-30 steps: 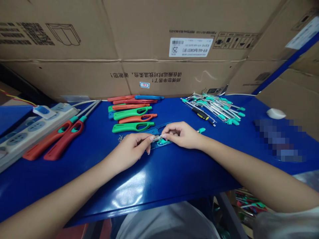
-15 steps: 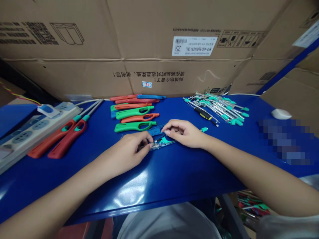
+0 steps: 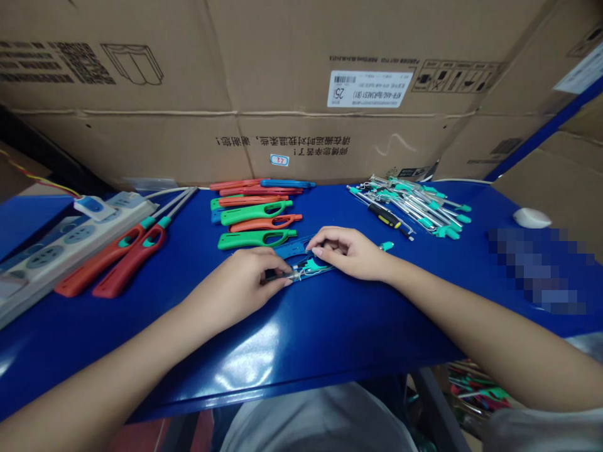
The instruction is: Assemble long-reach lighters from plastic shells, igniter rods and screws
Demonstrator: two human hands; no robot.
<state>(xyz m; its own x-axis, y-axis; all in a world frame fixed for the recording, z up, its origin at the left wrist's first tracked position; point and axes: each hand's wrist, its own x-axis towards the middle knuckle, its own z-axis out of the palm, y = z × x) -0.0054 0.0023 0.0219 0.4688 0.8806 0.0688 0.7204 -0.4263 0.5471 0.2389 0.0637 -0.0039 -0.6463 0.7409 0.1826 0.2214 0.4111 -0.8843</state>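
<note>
On the blue table, between my hands, lies the inner assembly of a long gas lighter (image 3: 311,266), with a teal trigger, thin wires and a clear end part. My left hand (image 3: 245,276) pinches its clear left end between thumb and fingers. Just behind it is a blue lighter handle shell (image 3: 293,250), partly covered by both hands. My right hand (image 3: 349,253) is closed over the assembly's right part, thumb and forefinger together near the shell's right end; what they pinch is too small to make out. A teal tip (image 3: 387,246) shows beyond the right hand.
Green, orange, red and blue handle shells (image 3: 257,213) are stacked behind my hands. Several lighter assemblies (image 3: 424,204) and a black-yellow screwdriver (image 3: 384,215) lie back right. Two red lighters (image 3: 129,263) rest beside a power strip (image 3: 56,251) at left. Cardboard (image 3: 282,63) walls the back.
My left fingers have straightened slightly at the assembly's clear end. My right hand stays almost still; the view has shifted a little.
</note>
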